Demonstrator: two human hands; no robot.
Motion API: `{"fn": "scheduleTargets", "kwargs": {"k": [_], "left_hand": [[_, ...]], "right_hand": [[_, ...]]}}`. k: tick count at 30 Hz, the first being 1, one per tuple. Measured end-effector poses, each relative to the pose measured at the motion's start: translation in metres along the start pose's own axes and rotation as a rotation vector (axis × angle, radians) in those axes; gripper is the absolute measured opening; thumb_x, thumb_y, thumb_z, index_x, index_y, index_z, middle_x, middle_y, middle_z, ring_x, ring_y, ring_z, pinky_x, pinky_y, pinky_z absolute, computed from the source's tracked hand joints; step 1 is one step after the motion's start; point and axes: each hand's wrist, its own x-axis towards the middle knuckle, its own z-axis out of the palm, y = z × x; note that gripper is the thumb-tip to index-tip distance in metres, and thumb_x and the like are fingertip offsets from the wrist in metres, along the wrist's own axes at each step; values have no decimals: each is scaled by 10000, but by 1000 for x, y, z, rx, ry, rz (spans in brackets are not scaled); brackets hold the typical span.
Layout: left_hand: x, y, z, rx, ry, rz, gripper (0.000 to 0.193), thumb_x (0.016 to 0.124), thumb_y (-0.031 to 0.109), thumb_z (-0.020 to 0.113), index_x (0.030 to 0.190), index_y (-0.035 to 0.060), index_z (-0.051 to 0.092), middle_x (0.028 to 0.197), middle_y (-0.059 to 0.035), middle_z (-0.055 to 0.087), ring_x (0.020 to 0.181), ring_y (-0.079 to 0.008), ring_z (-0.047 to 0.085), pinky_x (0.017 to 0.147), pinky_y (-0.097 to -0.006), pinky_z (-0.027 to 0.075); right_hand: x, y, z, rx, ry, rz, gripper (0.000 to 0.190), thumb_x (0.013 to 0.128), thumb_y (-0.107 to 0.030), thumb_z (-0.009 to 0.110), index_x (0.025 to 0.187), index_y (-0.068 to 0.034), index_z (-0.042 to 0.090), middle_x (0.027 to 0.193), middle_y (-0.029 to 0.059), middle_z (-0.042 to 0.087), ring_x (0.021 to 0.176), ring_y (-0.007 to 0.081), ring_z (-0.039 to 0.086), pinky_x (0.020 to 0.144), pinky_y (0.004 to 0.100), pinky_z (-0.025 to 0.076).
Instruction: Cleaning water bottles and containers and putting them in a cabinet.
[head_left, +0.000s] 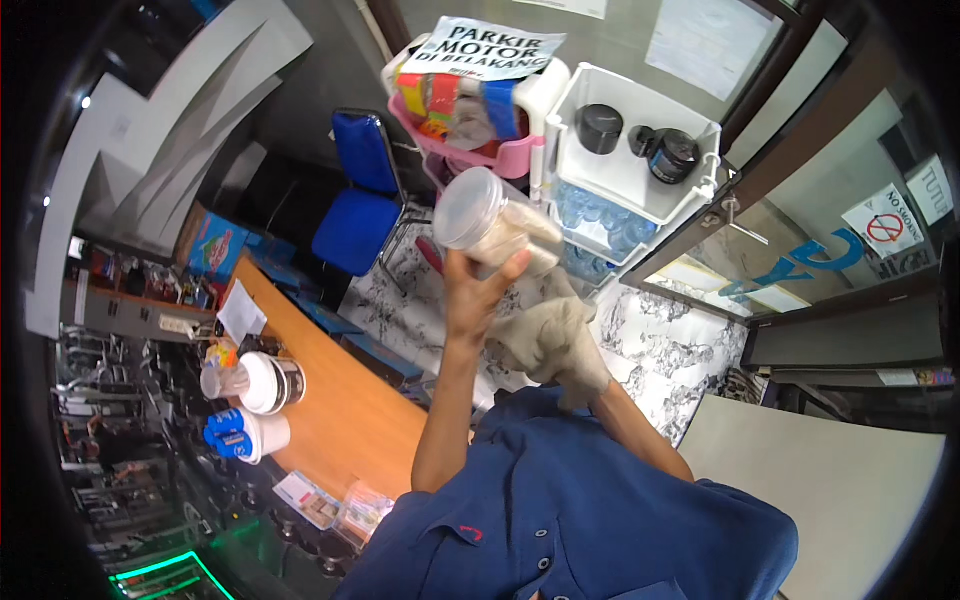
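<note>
My left hand (476, 296) grips a clear plastic jar (517, 229) by its side, thumb and fingers around it. The jar is tilted, its translucent screw lid (466, 210) turned up and to the left. Pale contents show through its wall, but I cannot tell what they are. A beige cloth (544, 334) covers my right hand (566, 352) down to the wrist, so its fingers are hidden. That covered hand is just below the jar's base; whether they touch is unclear.
A white stacked rack (637, 180) holds black tubs (600, 129) and clear bottles (600, 217). Beside it stands a pink basket (517, 156) with packets. A blue chair (349, 229) is further left. White buckets (262, 382) stand on the wooden counter (337, 390). A glass door (795, 232) is at right.
</note>
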Motion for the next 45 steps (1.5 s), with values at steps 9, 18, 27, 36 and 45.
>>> {"fn": "scheduleTargets", "kwargs": {"k": [9, 18, 27, 36, 45], "left_hand": [[159, -101, 162, 181, -67, 212, 748, 769, 202, 942, 1365, -32, 555, 1272, -171, 679, 1129, -251, 687, 979, -388, 563], [271, -187, 224, 743, 168, 294, 844, 659, 297, 957, 1285, -67, 522, 1241, -285, 620, 1208, -477, 571, 1074, -507, 451], [252, -187, 224, 805, 173, 233, 1094, 732, 373, 963, 1526, -56, 344, 1449, -255, 538, 1353, -383, 544, 1099, -481, 473], [-7, -150, 86, 471, 279, -113, 372, 1002, 146, 731, 1317, 9, 587, 1168, -97, 687, 1064, -171, 671, 889, -308, 547], [-237, -144, -54, 415, 1082, -190, 89, 1034, 84, 647, 1092, 21, 671, 931, -38, 702, 858, -101, 668, 778, -263, 533]], "right_hand": [[51, -19, -118, 906, 269, 1131, 698, 931, -716, 563, 1272, -108, 594, 1075, 32, 584, 1049, 228, 564, 895, 443, 434], [53, 0, -186, 933, 399, 1079, 618, 1027, -638, 526, 1429, -168, 516, 1105, 26, 603, 929, 150, 626, 806, 330, 524], [46, 16, -203, 1001, 381, 1102, 764, 1062, -560, 565, 1582, -35, 373, 1428, 91, 560, 1287, 218, 577, 1083, 318, 485], [96, 8, -155, 1035, 32, 1148, 395, 1065, -336, 585, 1335, -62, 497, 1212, 29, 572, 1123, 154, 574, 945, 287, 466], [137, -37, 27, 438, -850, 581, 81, 1010, -159, 646, 999, -79, 640, 896, -31, 596, 845, 94, 592, 712, 277, 464]]}}
